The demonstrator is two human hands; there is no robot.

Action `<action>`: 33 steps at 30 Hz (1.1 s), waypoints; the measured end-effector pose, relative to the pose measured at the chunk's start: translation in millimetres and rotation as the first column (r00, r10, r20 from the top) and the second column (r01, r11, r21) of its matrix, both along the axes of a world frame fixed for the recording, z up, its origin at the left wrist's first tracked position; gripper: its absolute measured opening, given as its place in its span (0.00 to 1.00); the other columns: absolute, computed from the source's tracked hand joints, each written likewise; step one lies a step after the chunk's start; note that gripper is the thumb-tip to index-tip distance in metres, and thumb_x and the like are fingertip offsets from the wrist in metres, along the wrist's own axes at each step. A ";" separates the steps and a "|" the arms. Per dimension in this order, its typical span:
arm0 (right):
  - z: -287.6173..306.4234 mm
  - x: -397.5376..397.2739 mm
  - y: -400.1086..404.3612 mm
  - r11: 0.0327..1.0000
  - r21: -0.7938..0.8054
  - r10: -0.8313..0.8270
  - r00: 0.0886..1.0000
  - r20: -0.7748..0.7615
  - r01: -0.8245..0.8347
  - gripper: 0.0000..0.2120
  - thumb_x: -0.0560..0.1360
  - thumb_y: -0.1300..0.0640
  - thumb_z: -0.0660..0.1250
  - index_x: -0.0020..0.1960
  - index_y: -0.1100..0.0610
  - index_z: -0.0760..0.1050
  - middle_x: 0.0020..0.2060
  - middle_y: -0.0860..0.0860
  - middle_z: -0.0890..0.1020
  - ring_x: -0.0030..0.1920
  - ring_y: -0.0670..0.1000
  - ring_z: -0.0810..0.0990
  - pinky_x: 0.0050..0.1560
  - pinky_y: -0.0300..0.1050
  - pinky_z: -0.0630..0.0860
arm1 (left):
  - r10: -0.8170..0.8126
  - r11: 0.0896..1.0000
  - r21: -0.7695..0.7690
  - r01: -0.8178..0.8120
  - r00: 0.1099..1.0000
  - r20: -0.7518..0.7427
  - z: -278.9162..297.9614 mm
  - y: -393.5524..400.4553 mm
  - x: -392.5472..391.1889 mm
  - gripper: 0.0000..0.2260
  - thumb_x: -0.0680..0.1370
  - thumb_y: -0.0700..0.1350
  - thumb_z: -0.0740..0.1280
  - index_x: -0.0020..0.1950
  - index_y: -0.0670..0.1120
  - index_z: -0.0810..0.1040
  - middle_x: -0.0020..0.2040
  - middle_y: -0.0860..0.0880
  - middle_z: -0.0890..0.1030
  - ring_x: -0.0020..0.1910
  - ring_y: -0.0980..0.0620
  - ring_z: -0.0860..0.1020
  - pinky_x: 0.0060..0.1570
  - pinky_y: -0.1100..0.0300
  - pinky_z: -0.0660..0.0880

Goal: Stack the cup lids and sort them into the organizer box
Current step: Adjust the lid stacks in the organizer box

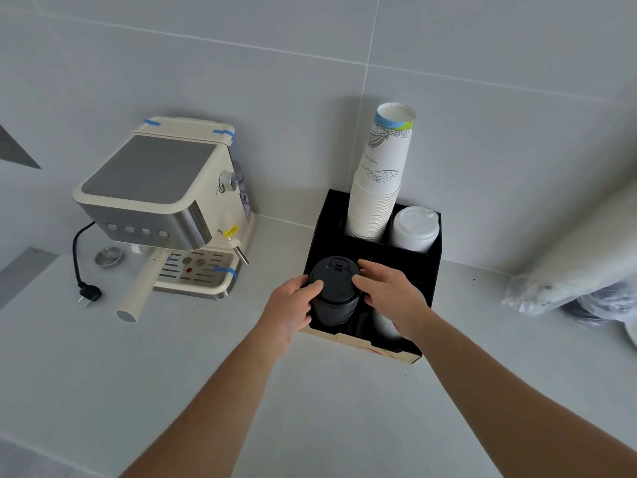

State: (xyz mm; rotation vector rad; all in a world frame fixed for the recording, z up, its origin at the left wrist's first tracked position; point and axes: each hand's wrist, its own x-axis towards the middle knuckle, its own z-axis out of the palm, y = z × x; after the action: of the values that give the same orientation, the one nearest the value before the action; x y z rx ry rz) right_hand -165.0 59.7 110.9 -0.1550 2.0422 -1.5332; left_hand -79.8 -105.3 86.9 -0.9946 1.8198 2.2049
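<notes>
A stack of black cup lids [334, 288] stands in the front left compartment of the black organizer box [432, 267]. My left hand [293, 305] grips the stack from the left, thumb on its top edge. My right hand [389, 291] holds it from the right, fingertips on the top lid. A stack of white lids [415, 229] fills the back right compartment. A tall stack of white paper cups [379, 188] rises from the back middle compartment. The front right compartment is mostly hidden behind my right hand.
A cream espresso machine [162, 208] stands at the left with its portafilter handle [138, 291] sticking out, a black cord and plug [86, 291] and a small metal filter disc [108, 256]. Plastic-wrapped sleeves [579, 270] lie at the right against the tiled wall.
</notes>
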 end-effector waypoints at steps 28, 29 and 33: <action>0.4 -9.9 -0.7 0.992 0.117 -0.049 0.999 -0.013 0.050 0.13 0.78 0.54 0.65 0.53 0.36 0.81 0.50 0.38 0.85 0.55 0.45 0.80 0.67 0.53 0.75 | 0.032 0.997 -0.068 -0.033 0.999 -0.006 0.0 5.6 -32.4 0.20 0.79 0.54 0.64 0.69 0.49 0.74 0.62 0.49 0.77 0.61 0.48 0.75 0.50 0.57 0.74; -0.6 -10.6 -0.4 0.992 0.115 -0.054 0.999 -0.007 0.055 0.16 0.77 0.53 0.66 0.63 0.40 0.78 0.57 0.42 0.83 0.59 0.47 0.79 0.69 0.54 0.73 | 0.034 0.997 -0.070 -0.034 0.999 -0.003 0.0 4.5 -32.1 0.21 0.79 0.54 0.64 0.70 0.49 0.73 0.63 0.49 0.77 0.62 0.47 0.75 0.51 0.57 0.74; 1.2 -12.2 0.0 0.990 0.130 -0.061 0.998 -0.008 0.062 0.27 0.76 0.51 0.67 0.75 0.49 0.68 0.66 0.47 0.78 0.64 0.49 0.77 0.70 0.54 0.71 | 0.032 0.997 -0.075 -0.031 1.000 0.000 1.4 1.6 -30.1 0.23 0.79 0.54 0.65 0.72 0.48 0.72 0.66 0.48 0.76 0.64 0.47 0.75 0.52 0.57 0.75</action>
State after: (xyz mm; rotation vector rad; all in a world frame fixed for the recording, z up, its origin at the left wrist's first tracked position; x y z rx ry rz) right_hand -177.1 59.6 112.2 -0.0450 2.1608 -1.4306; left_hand -109.9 -103.8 88.3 -1.0454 1.9119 2.1678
